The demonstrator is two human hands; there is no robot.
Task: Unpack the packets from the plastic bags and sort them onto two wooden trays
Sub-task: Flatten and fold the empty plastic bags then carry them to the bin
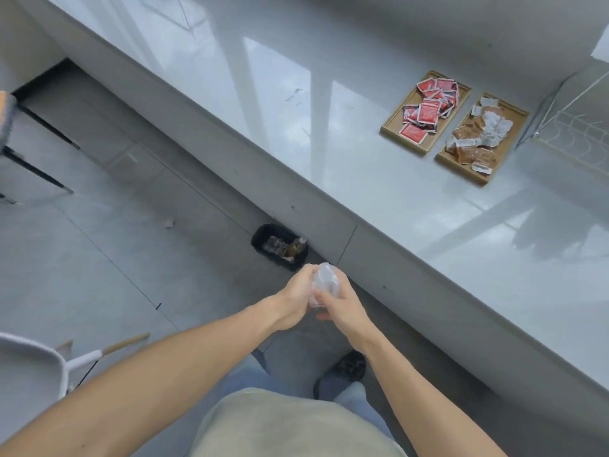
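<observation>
Just below the middle of the frame, both hands meet over the grey floor, in front of the counter's edge. The left hand point(295, 300) and the right hand point(342, 306) both have their fingers curled around a crumpled clear plastic bag point(324, 280), which bulges up between them; whether anything is left inside it cannot be told. Just above the hands, on the floor against the counter base, stands a small black bin point(280, 247) holding clear wrappers and what looks like a brown bottle. The white glossy counter point(362, 192) runs diagonally from upper left to lower right, and its thick front edge lies between the hands and the trays. In the upper right of the frame two wooden trays sit side by side on the counter, close together but not touching. The left tray point(392, 125) carries a loose pile of red packets point(428, 110); the right tray point(482, 178) carries brown and white packets point(478, 136), also heaped and overlapping. Just right of the trays, at the frame's edge, is a white wire rack point(573, 127). At lower left a white chair point(39, 361) with light wooden legs shows partly, and at the left edge dark chair legs point(36, 150) stand on the floor. A dark shoe point(346, 367) appears below the right wrist.
</observation>
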